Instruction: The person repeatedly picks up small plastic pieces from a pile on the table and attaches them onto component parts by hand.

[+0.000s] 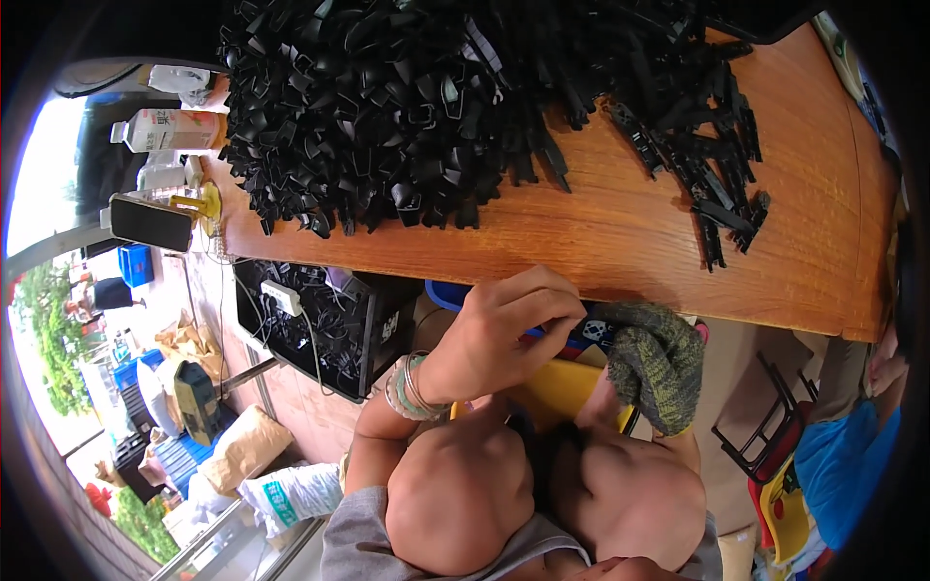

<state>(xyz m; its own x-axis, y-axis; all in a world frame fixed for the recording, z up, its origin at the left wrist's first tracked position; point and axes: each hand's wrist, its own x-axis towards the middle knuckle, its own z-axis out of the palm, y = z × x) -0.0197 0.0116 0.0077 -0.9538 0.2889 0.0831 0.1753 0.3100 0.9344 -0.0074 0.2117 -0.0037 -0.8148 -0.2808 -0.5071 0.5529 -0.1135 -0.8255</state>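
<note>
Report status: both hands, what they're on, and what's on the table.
Left hand bare, fingers pinching the right-hand glove. Right hand in a knitted glove, below the wooden table edge. Black plastic clips piled on top, untouched.

Clip heap (387, 107) on table (620, 242) — crate (329, 324) underneath, left.

bare left hand (504, 334) pinches fingertips of gloved right hand (654, 363).
</note>
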